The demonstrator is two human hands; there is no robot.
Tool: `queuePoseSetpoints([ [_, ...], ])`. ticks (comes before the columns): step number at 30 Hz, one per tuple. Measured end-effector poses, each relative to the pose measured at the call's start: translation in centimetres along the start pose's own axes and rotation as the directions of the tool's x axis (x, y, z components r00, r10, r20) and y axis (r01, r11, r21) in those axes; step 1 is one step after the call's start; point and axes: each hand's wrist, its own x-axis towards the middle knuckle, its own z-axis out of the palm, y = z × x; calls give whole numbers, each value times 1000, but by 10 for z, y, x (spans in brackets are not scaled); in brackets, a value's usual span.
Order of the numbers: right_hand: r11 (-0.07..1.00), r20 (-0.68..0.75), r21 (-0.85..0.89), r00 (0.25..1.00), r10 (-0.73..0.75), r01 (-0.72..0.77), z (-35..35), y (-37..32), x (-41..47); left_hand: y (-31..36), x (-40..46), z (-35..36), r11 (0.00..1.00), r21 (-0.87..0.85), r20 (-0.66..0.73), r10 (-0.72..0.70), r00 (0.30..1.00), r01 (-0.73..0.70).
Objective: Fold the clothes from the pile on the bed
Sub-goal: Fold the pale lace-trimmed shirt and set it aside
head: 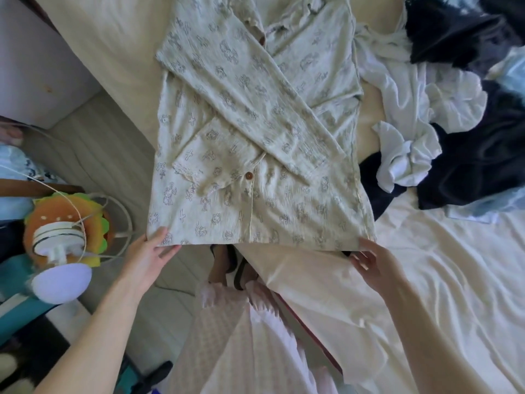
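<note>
Printed shirt: one, pale, spread flat on bed, both sleeves crossed over front, two brown buttons visible. Left hand pinches lower left hem corner, thumb on top. Right hand grips lower right hem corner, fingers curled under. Hem hangs past bed edge. Burger-shaped plush with white lamp at far left over floor. Clothes pile, white and dark pieces, lies right of shirt on cream sheet.
</note>
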Motion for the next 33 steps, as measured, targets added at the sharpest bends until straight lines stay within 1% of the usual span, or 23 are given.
queuePoseSetpoints([
  [2,993,38,121,999,-18,13,-1,1,-7,4,-9,3,999,-33,20,3,1000,-3],
  [3,990,42,136,999,-35,29,0,0,-12,7,-14,5,999,-42,31,8,999,-6],
  [6,984,62,154,993,-99,88,4,-6,-23,19,-28,11,998,-67,40,24,999,-21],
  [8,974,66,184,987,-145,130,7,-13,-31,30,-36,16,994,-106,20,42,999,-40],
  [10,968,68,177,979,-193,179,12,-21,-37,40,-45,24,990,-127,34,70,997,-65],
  [14,948,161,200,945,-283,250,31,-39,-50,66,-59,45,982,-174,135,100,986,-76],
  [17,929,232,221,910,-345,296,50,-61,-56,95,-61,68,976,-188,136,139,981,-113],
  [20,910,242,263,891,-383,320,74,-94,-60,131,-55,96,967,-201,128,185,974,-157],
  [26,893,233,289,879,-416,346,136,-180,-61,214,-27,154,964,-147,194,246,950,-220],
  [29,879,245,301,861,-446,370,179,-234,-51,263,5,188,966,-154,187,235,954,-208],
  [33,852,233,294,832,-504,434,243,-310,-28,333,61,239,960,-148,147,258,955,-236],
])
